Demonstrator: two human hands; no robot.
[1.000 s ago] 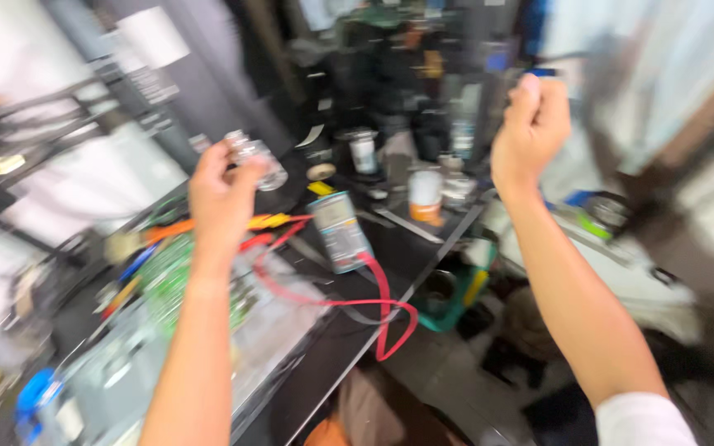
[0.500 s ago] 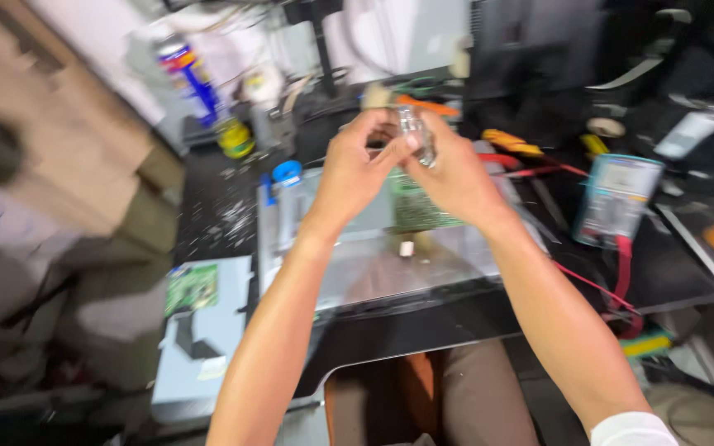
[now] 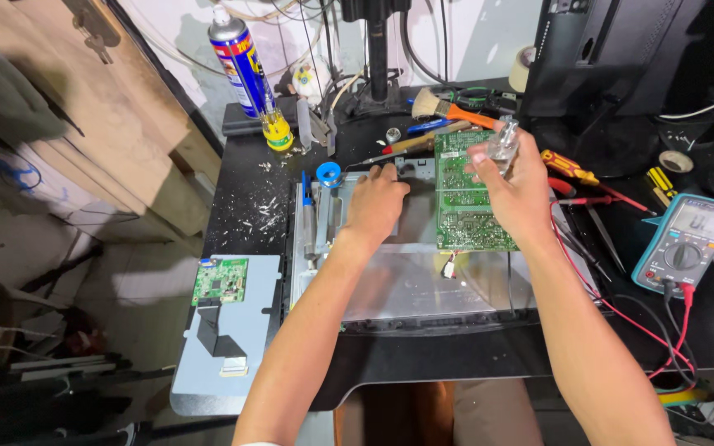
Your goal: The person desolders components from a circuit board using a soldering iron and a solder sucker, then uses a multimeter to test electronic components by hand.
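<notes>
Small clear glass bottle point(image 3: 503, 145) is up, tilted, gripped in the right hand point(image 3: 516, 188) above the green circuit board point(image 3: 466, 192), which lies flat on the metal panel point(image 3: 411, 277).

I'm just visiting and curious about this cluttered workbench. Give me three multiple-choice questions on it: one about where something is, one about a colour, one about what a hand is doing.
1. Where does the teal handheld multimeter lie?
A. right of the green circuit board
B. on the floor
C. left of the spray can

2. What colour is the handle of the screwdriver standing by the blue spray can?
A. black
B. yellow
C. white

3. What is the right hand doing?
A. resting flat and empty
B. gripping the brush
C. holding up a small clear bottle

Answers:
A, the multimeter sits at the bench's right, past the green circuit board.
B, the screwdriver by the spray can has a yellow handle.
C, the right hand pinches the clear bottle above the board.
</notes>
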